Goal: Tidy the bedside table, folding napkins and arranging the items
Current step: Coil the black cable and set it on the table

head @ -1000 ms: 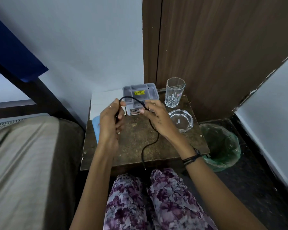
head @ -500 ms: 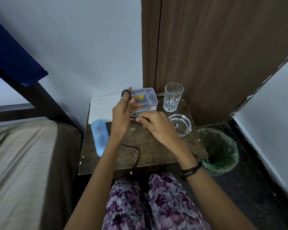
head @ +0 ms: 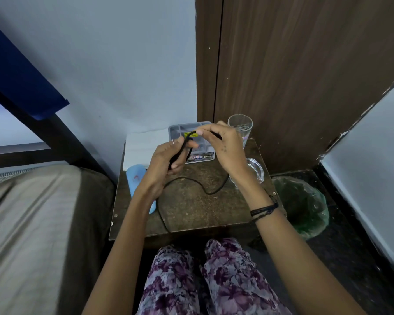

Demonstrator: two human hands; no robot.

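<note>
The black cable (head: 192, 186) now runs as a raised loop between both hands; half a second ago only the left hand (head: 168, 159) held a coil while the right hand (head: 222, 144) lay low on the bench (head: 191, 212). The left grip is curled round gathered turns, the right grip pinches the strand, so winding is underway; slack trails over the bench's front edge. Behind, the grey compartment box (head: 187, 129) seems empty, as do the drinking glass (head: 242, 127) and glass ashtray (head: 256, 169).
</note>
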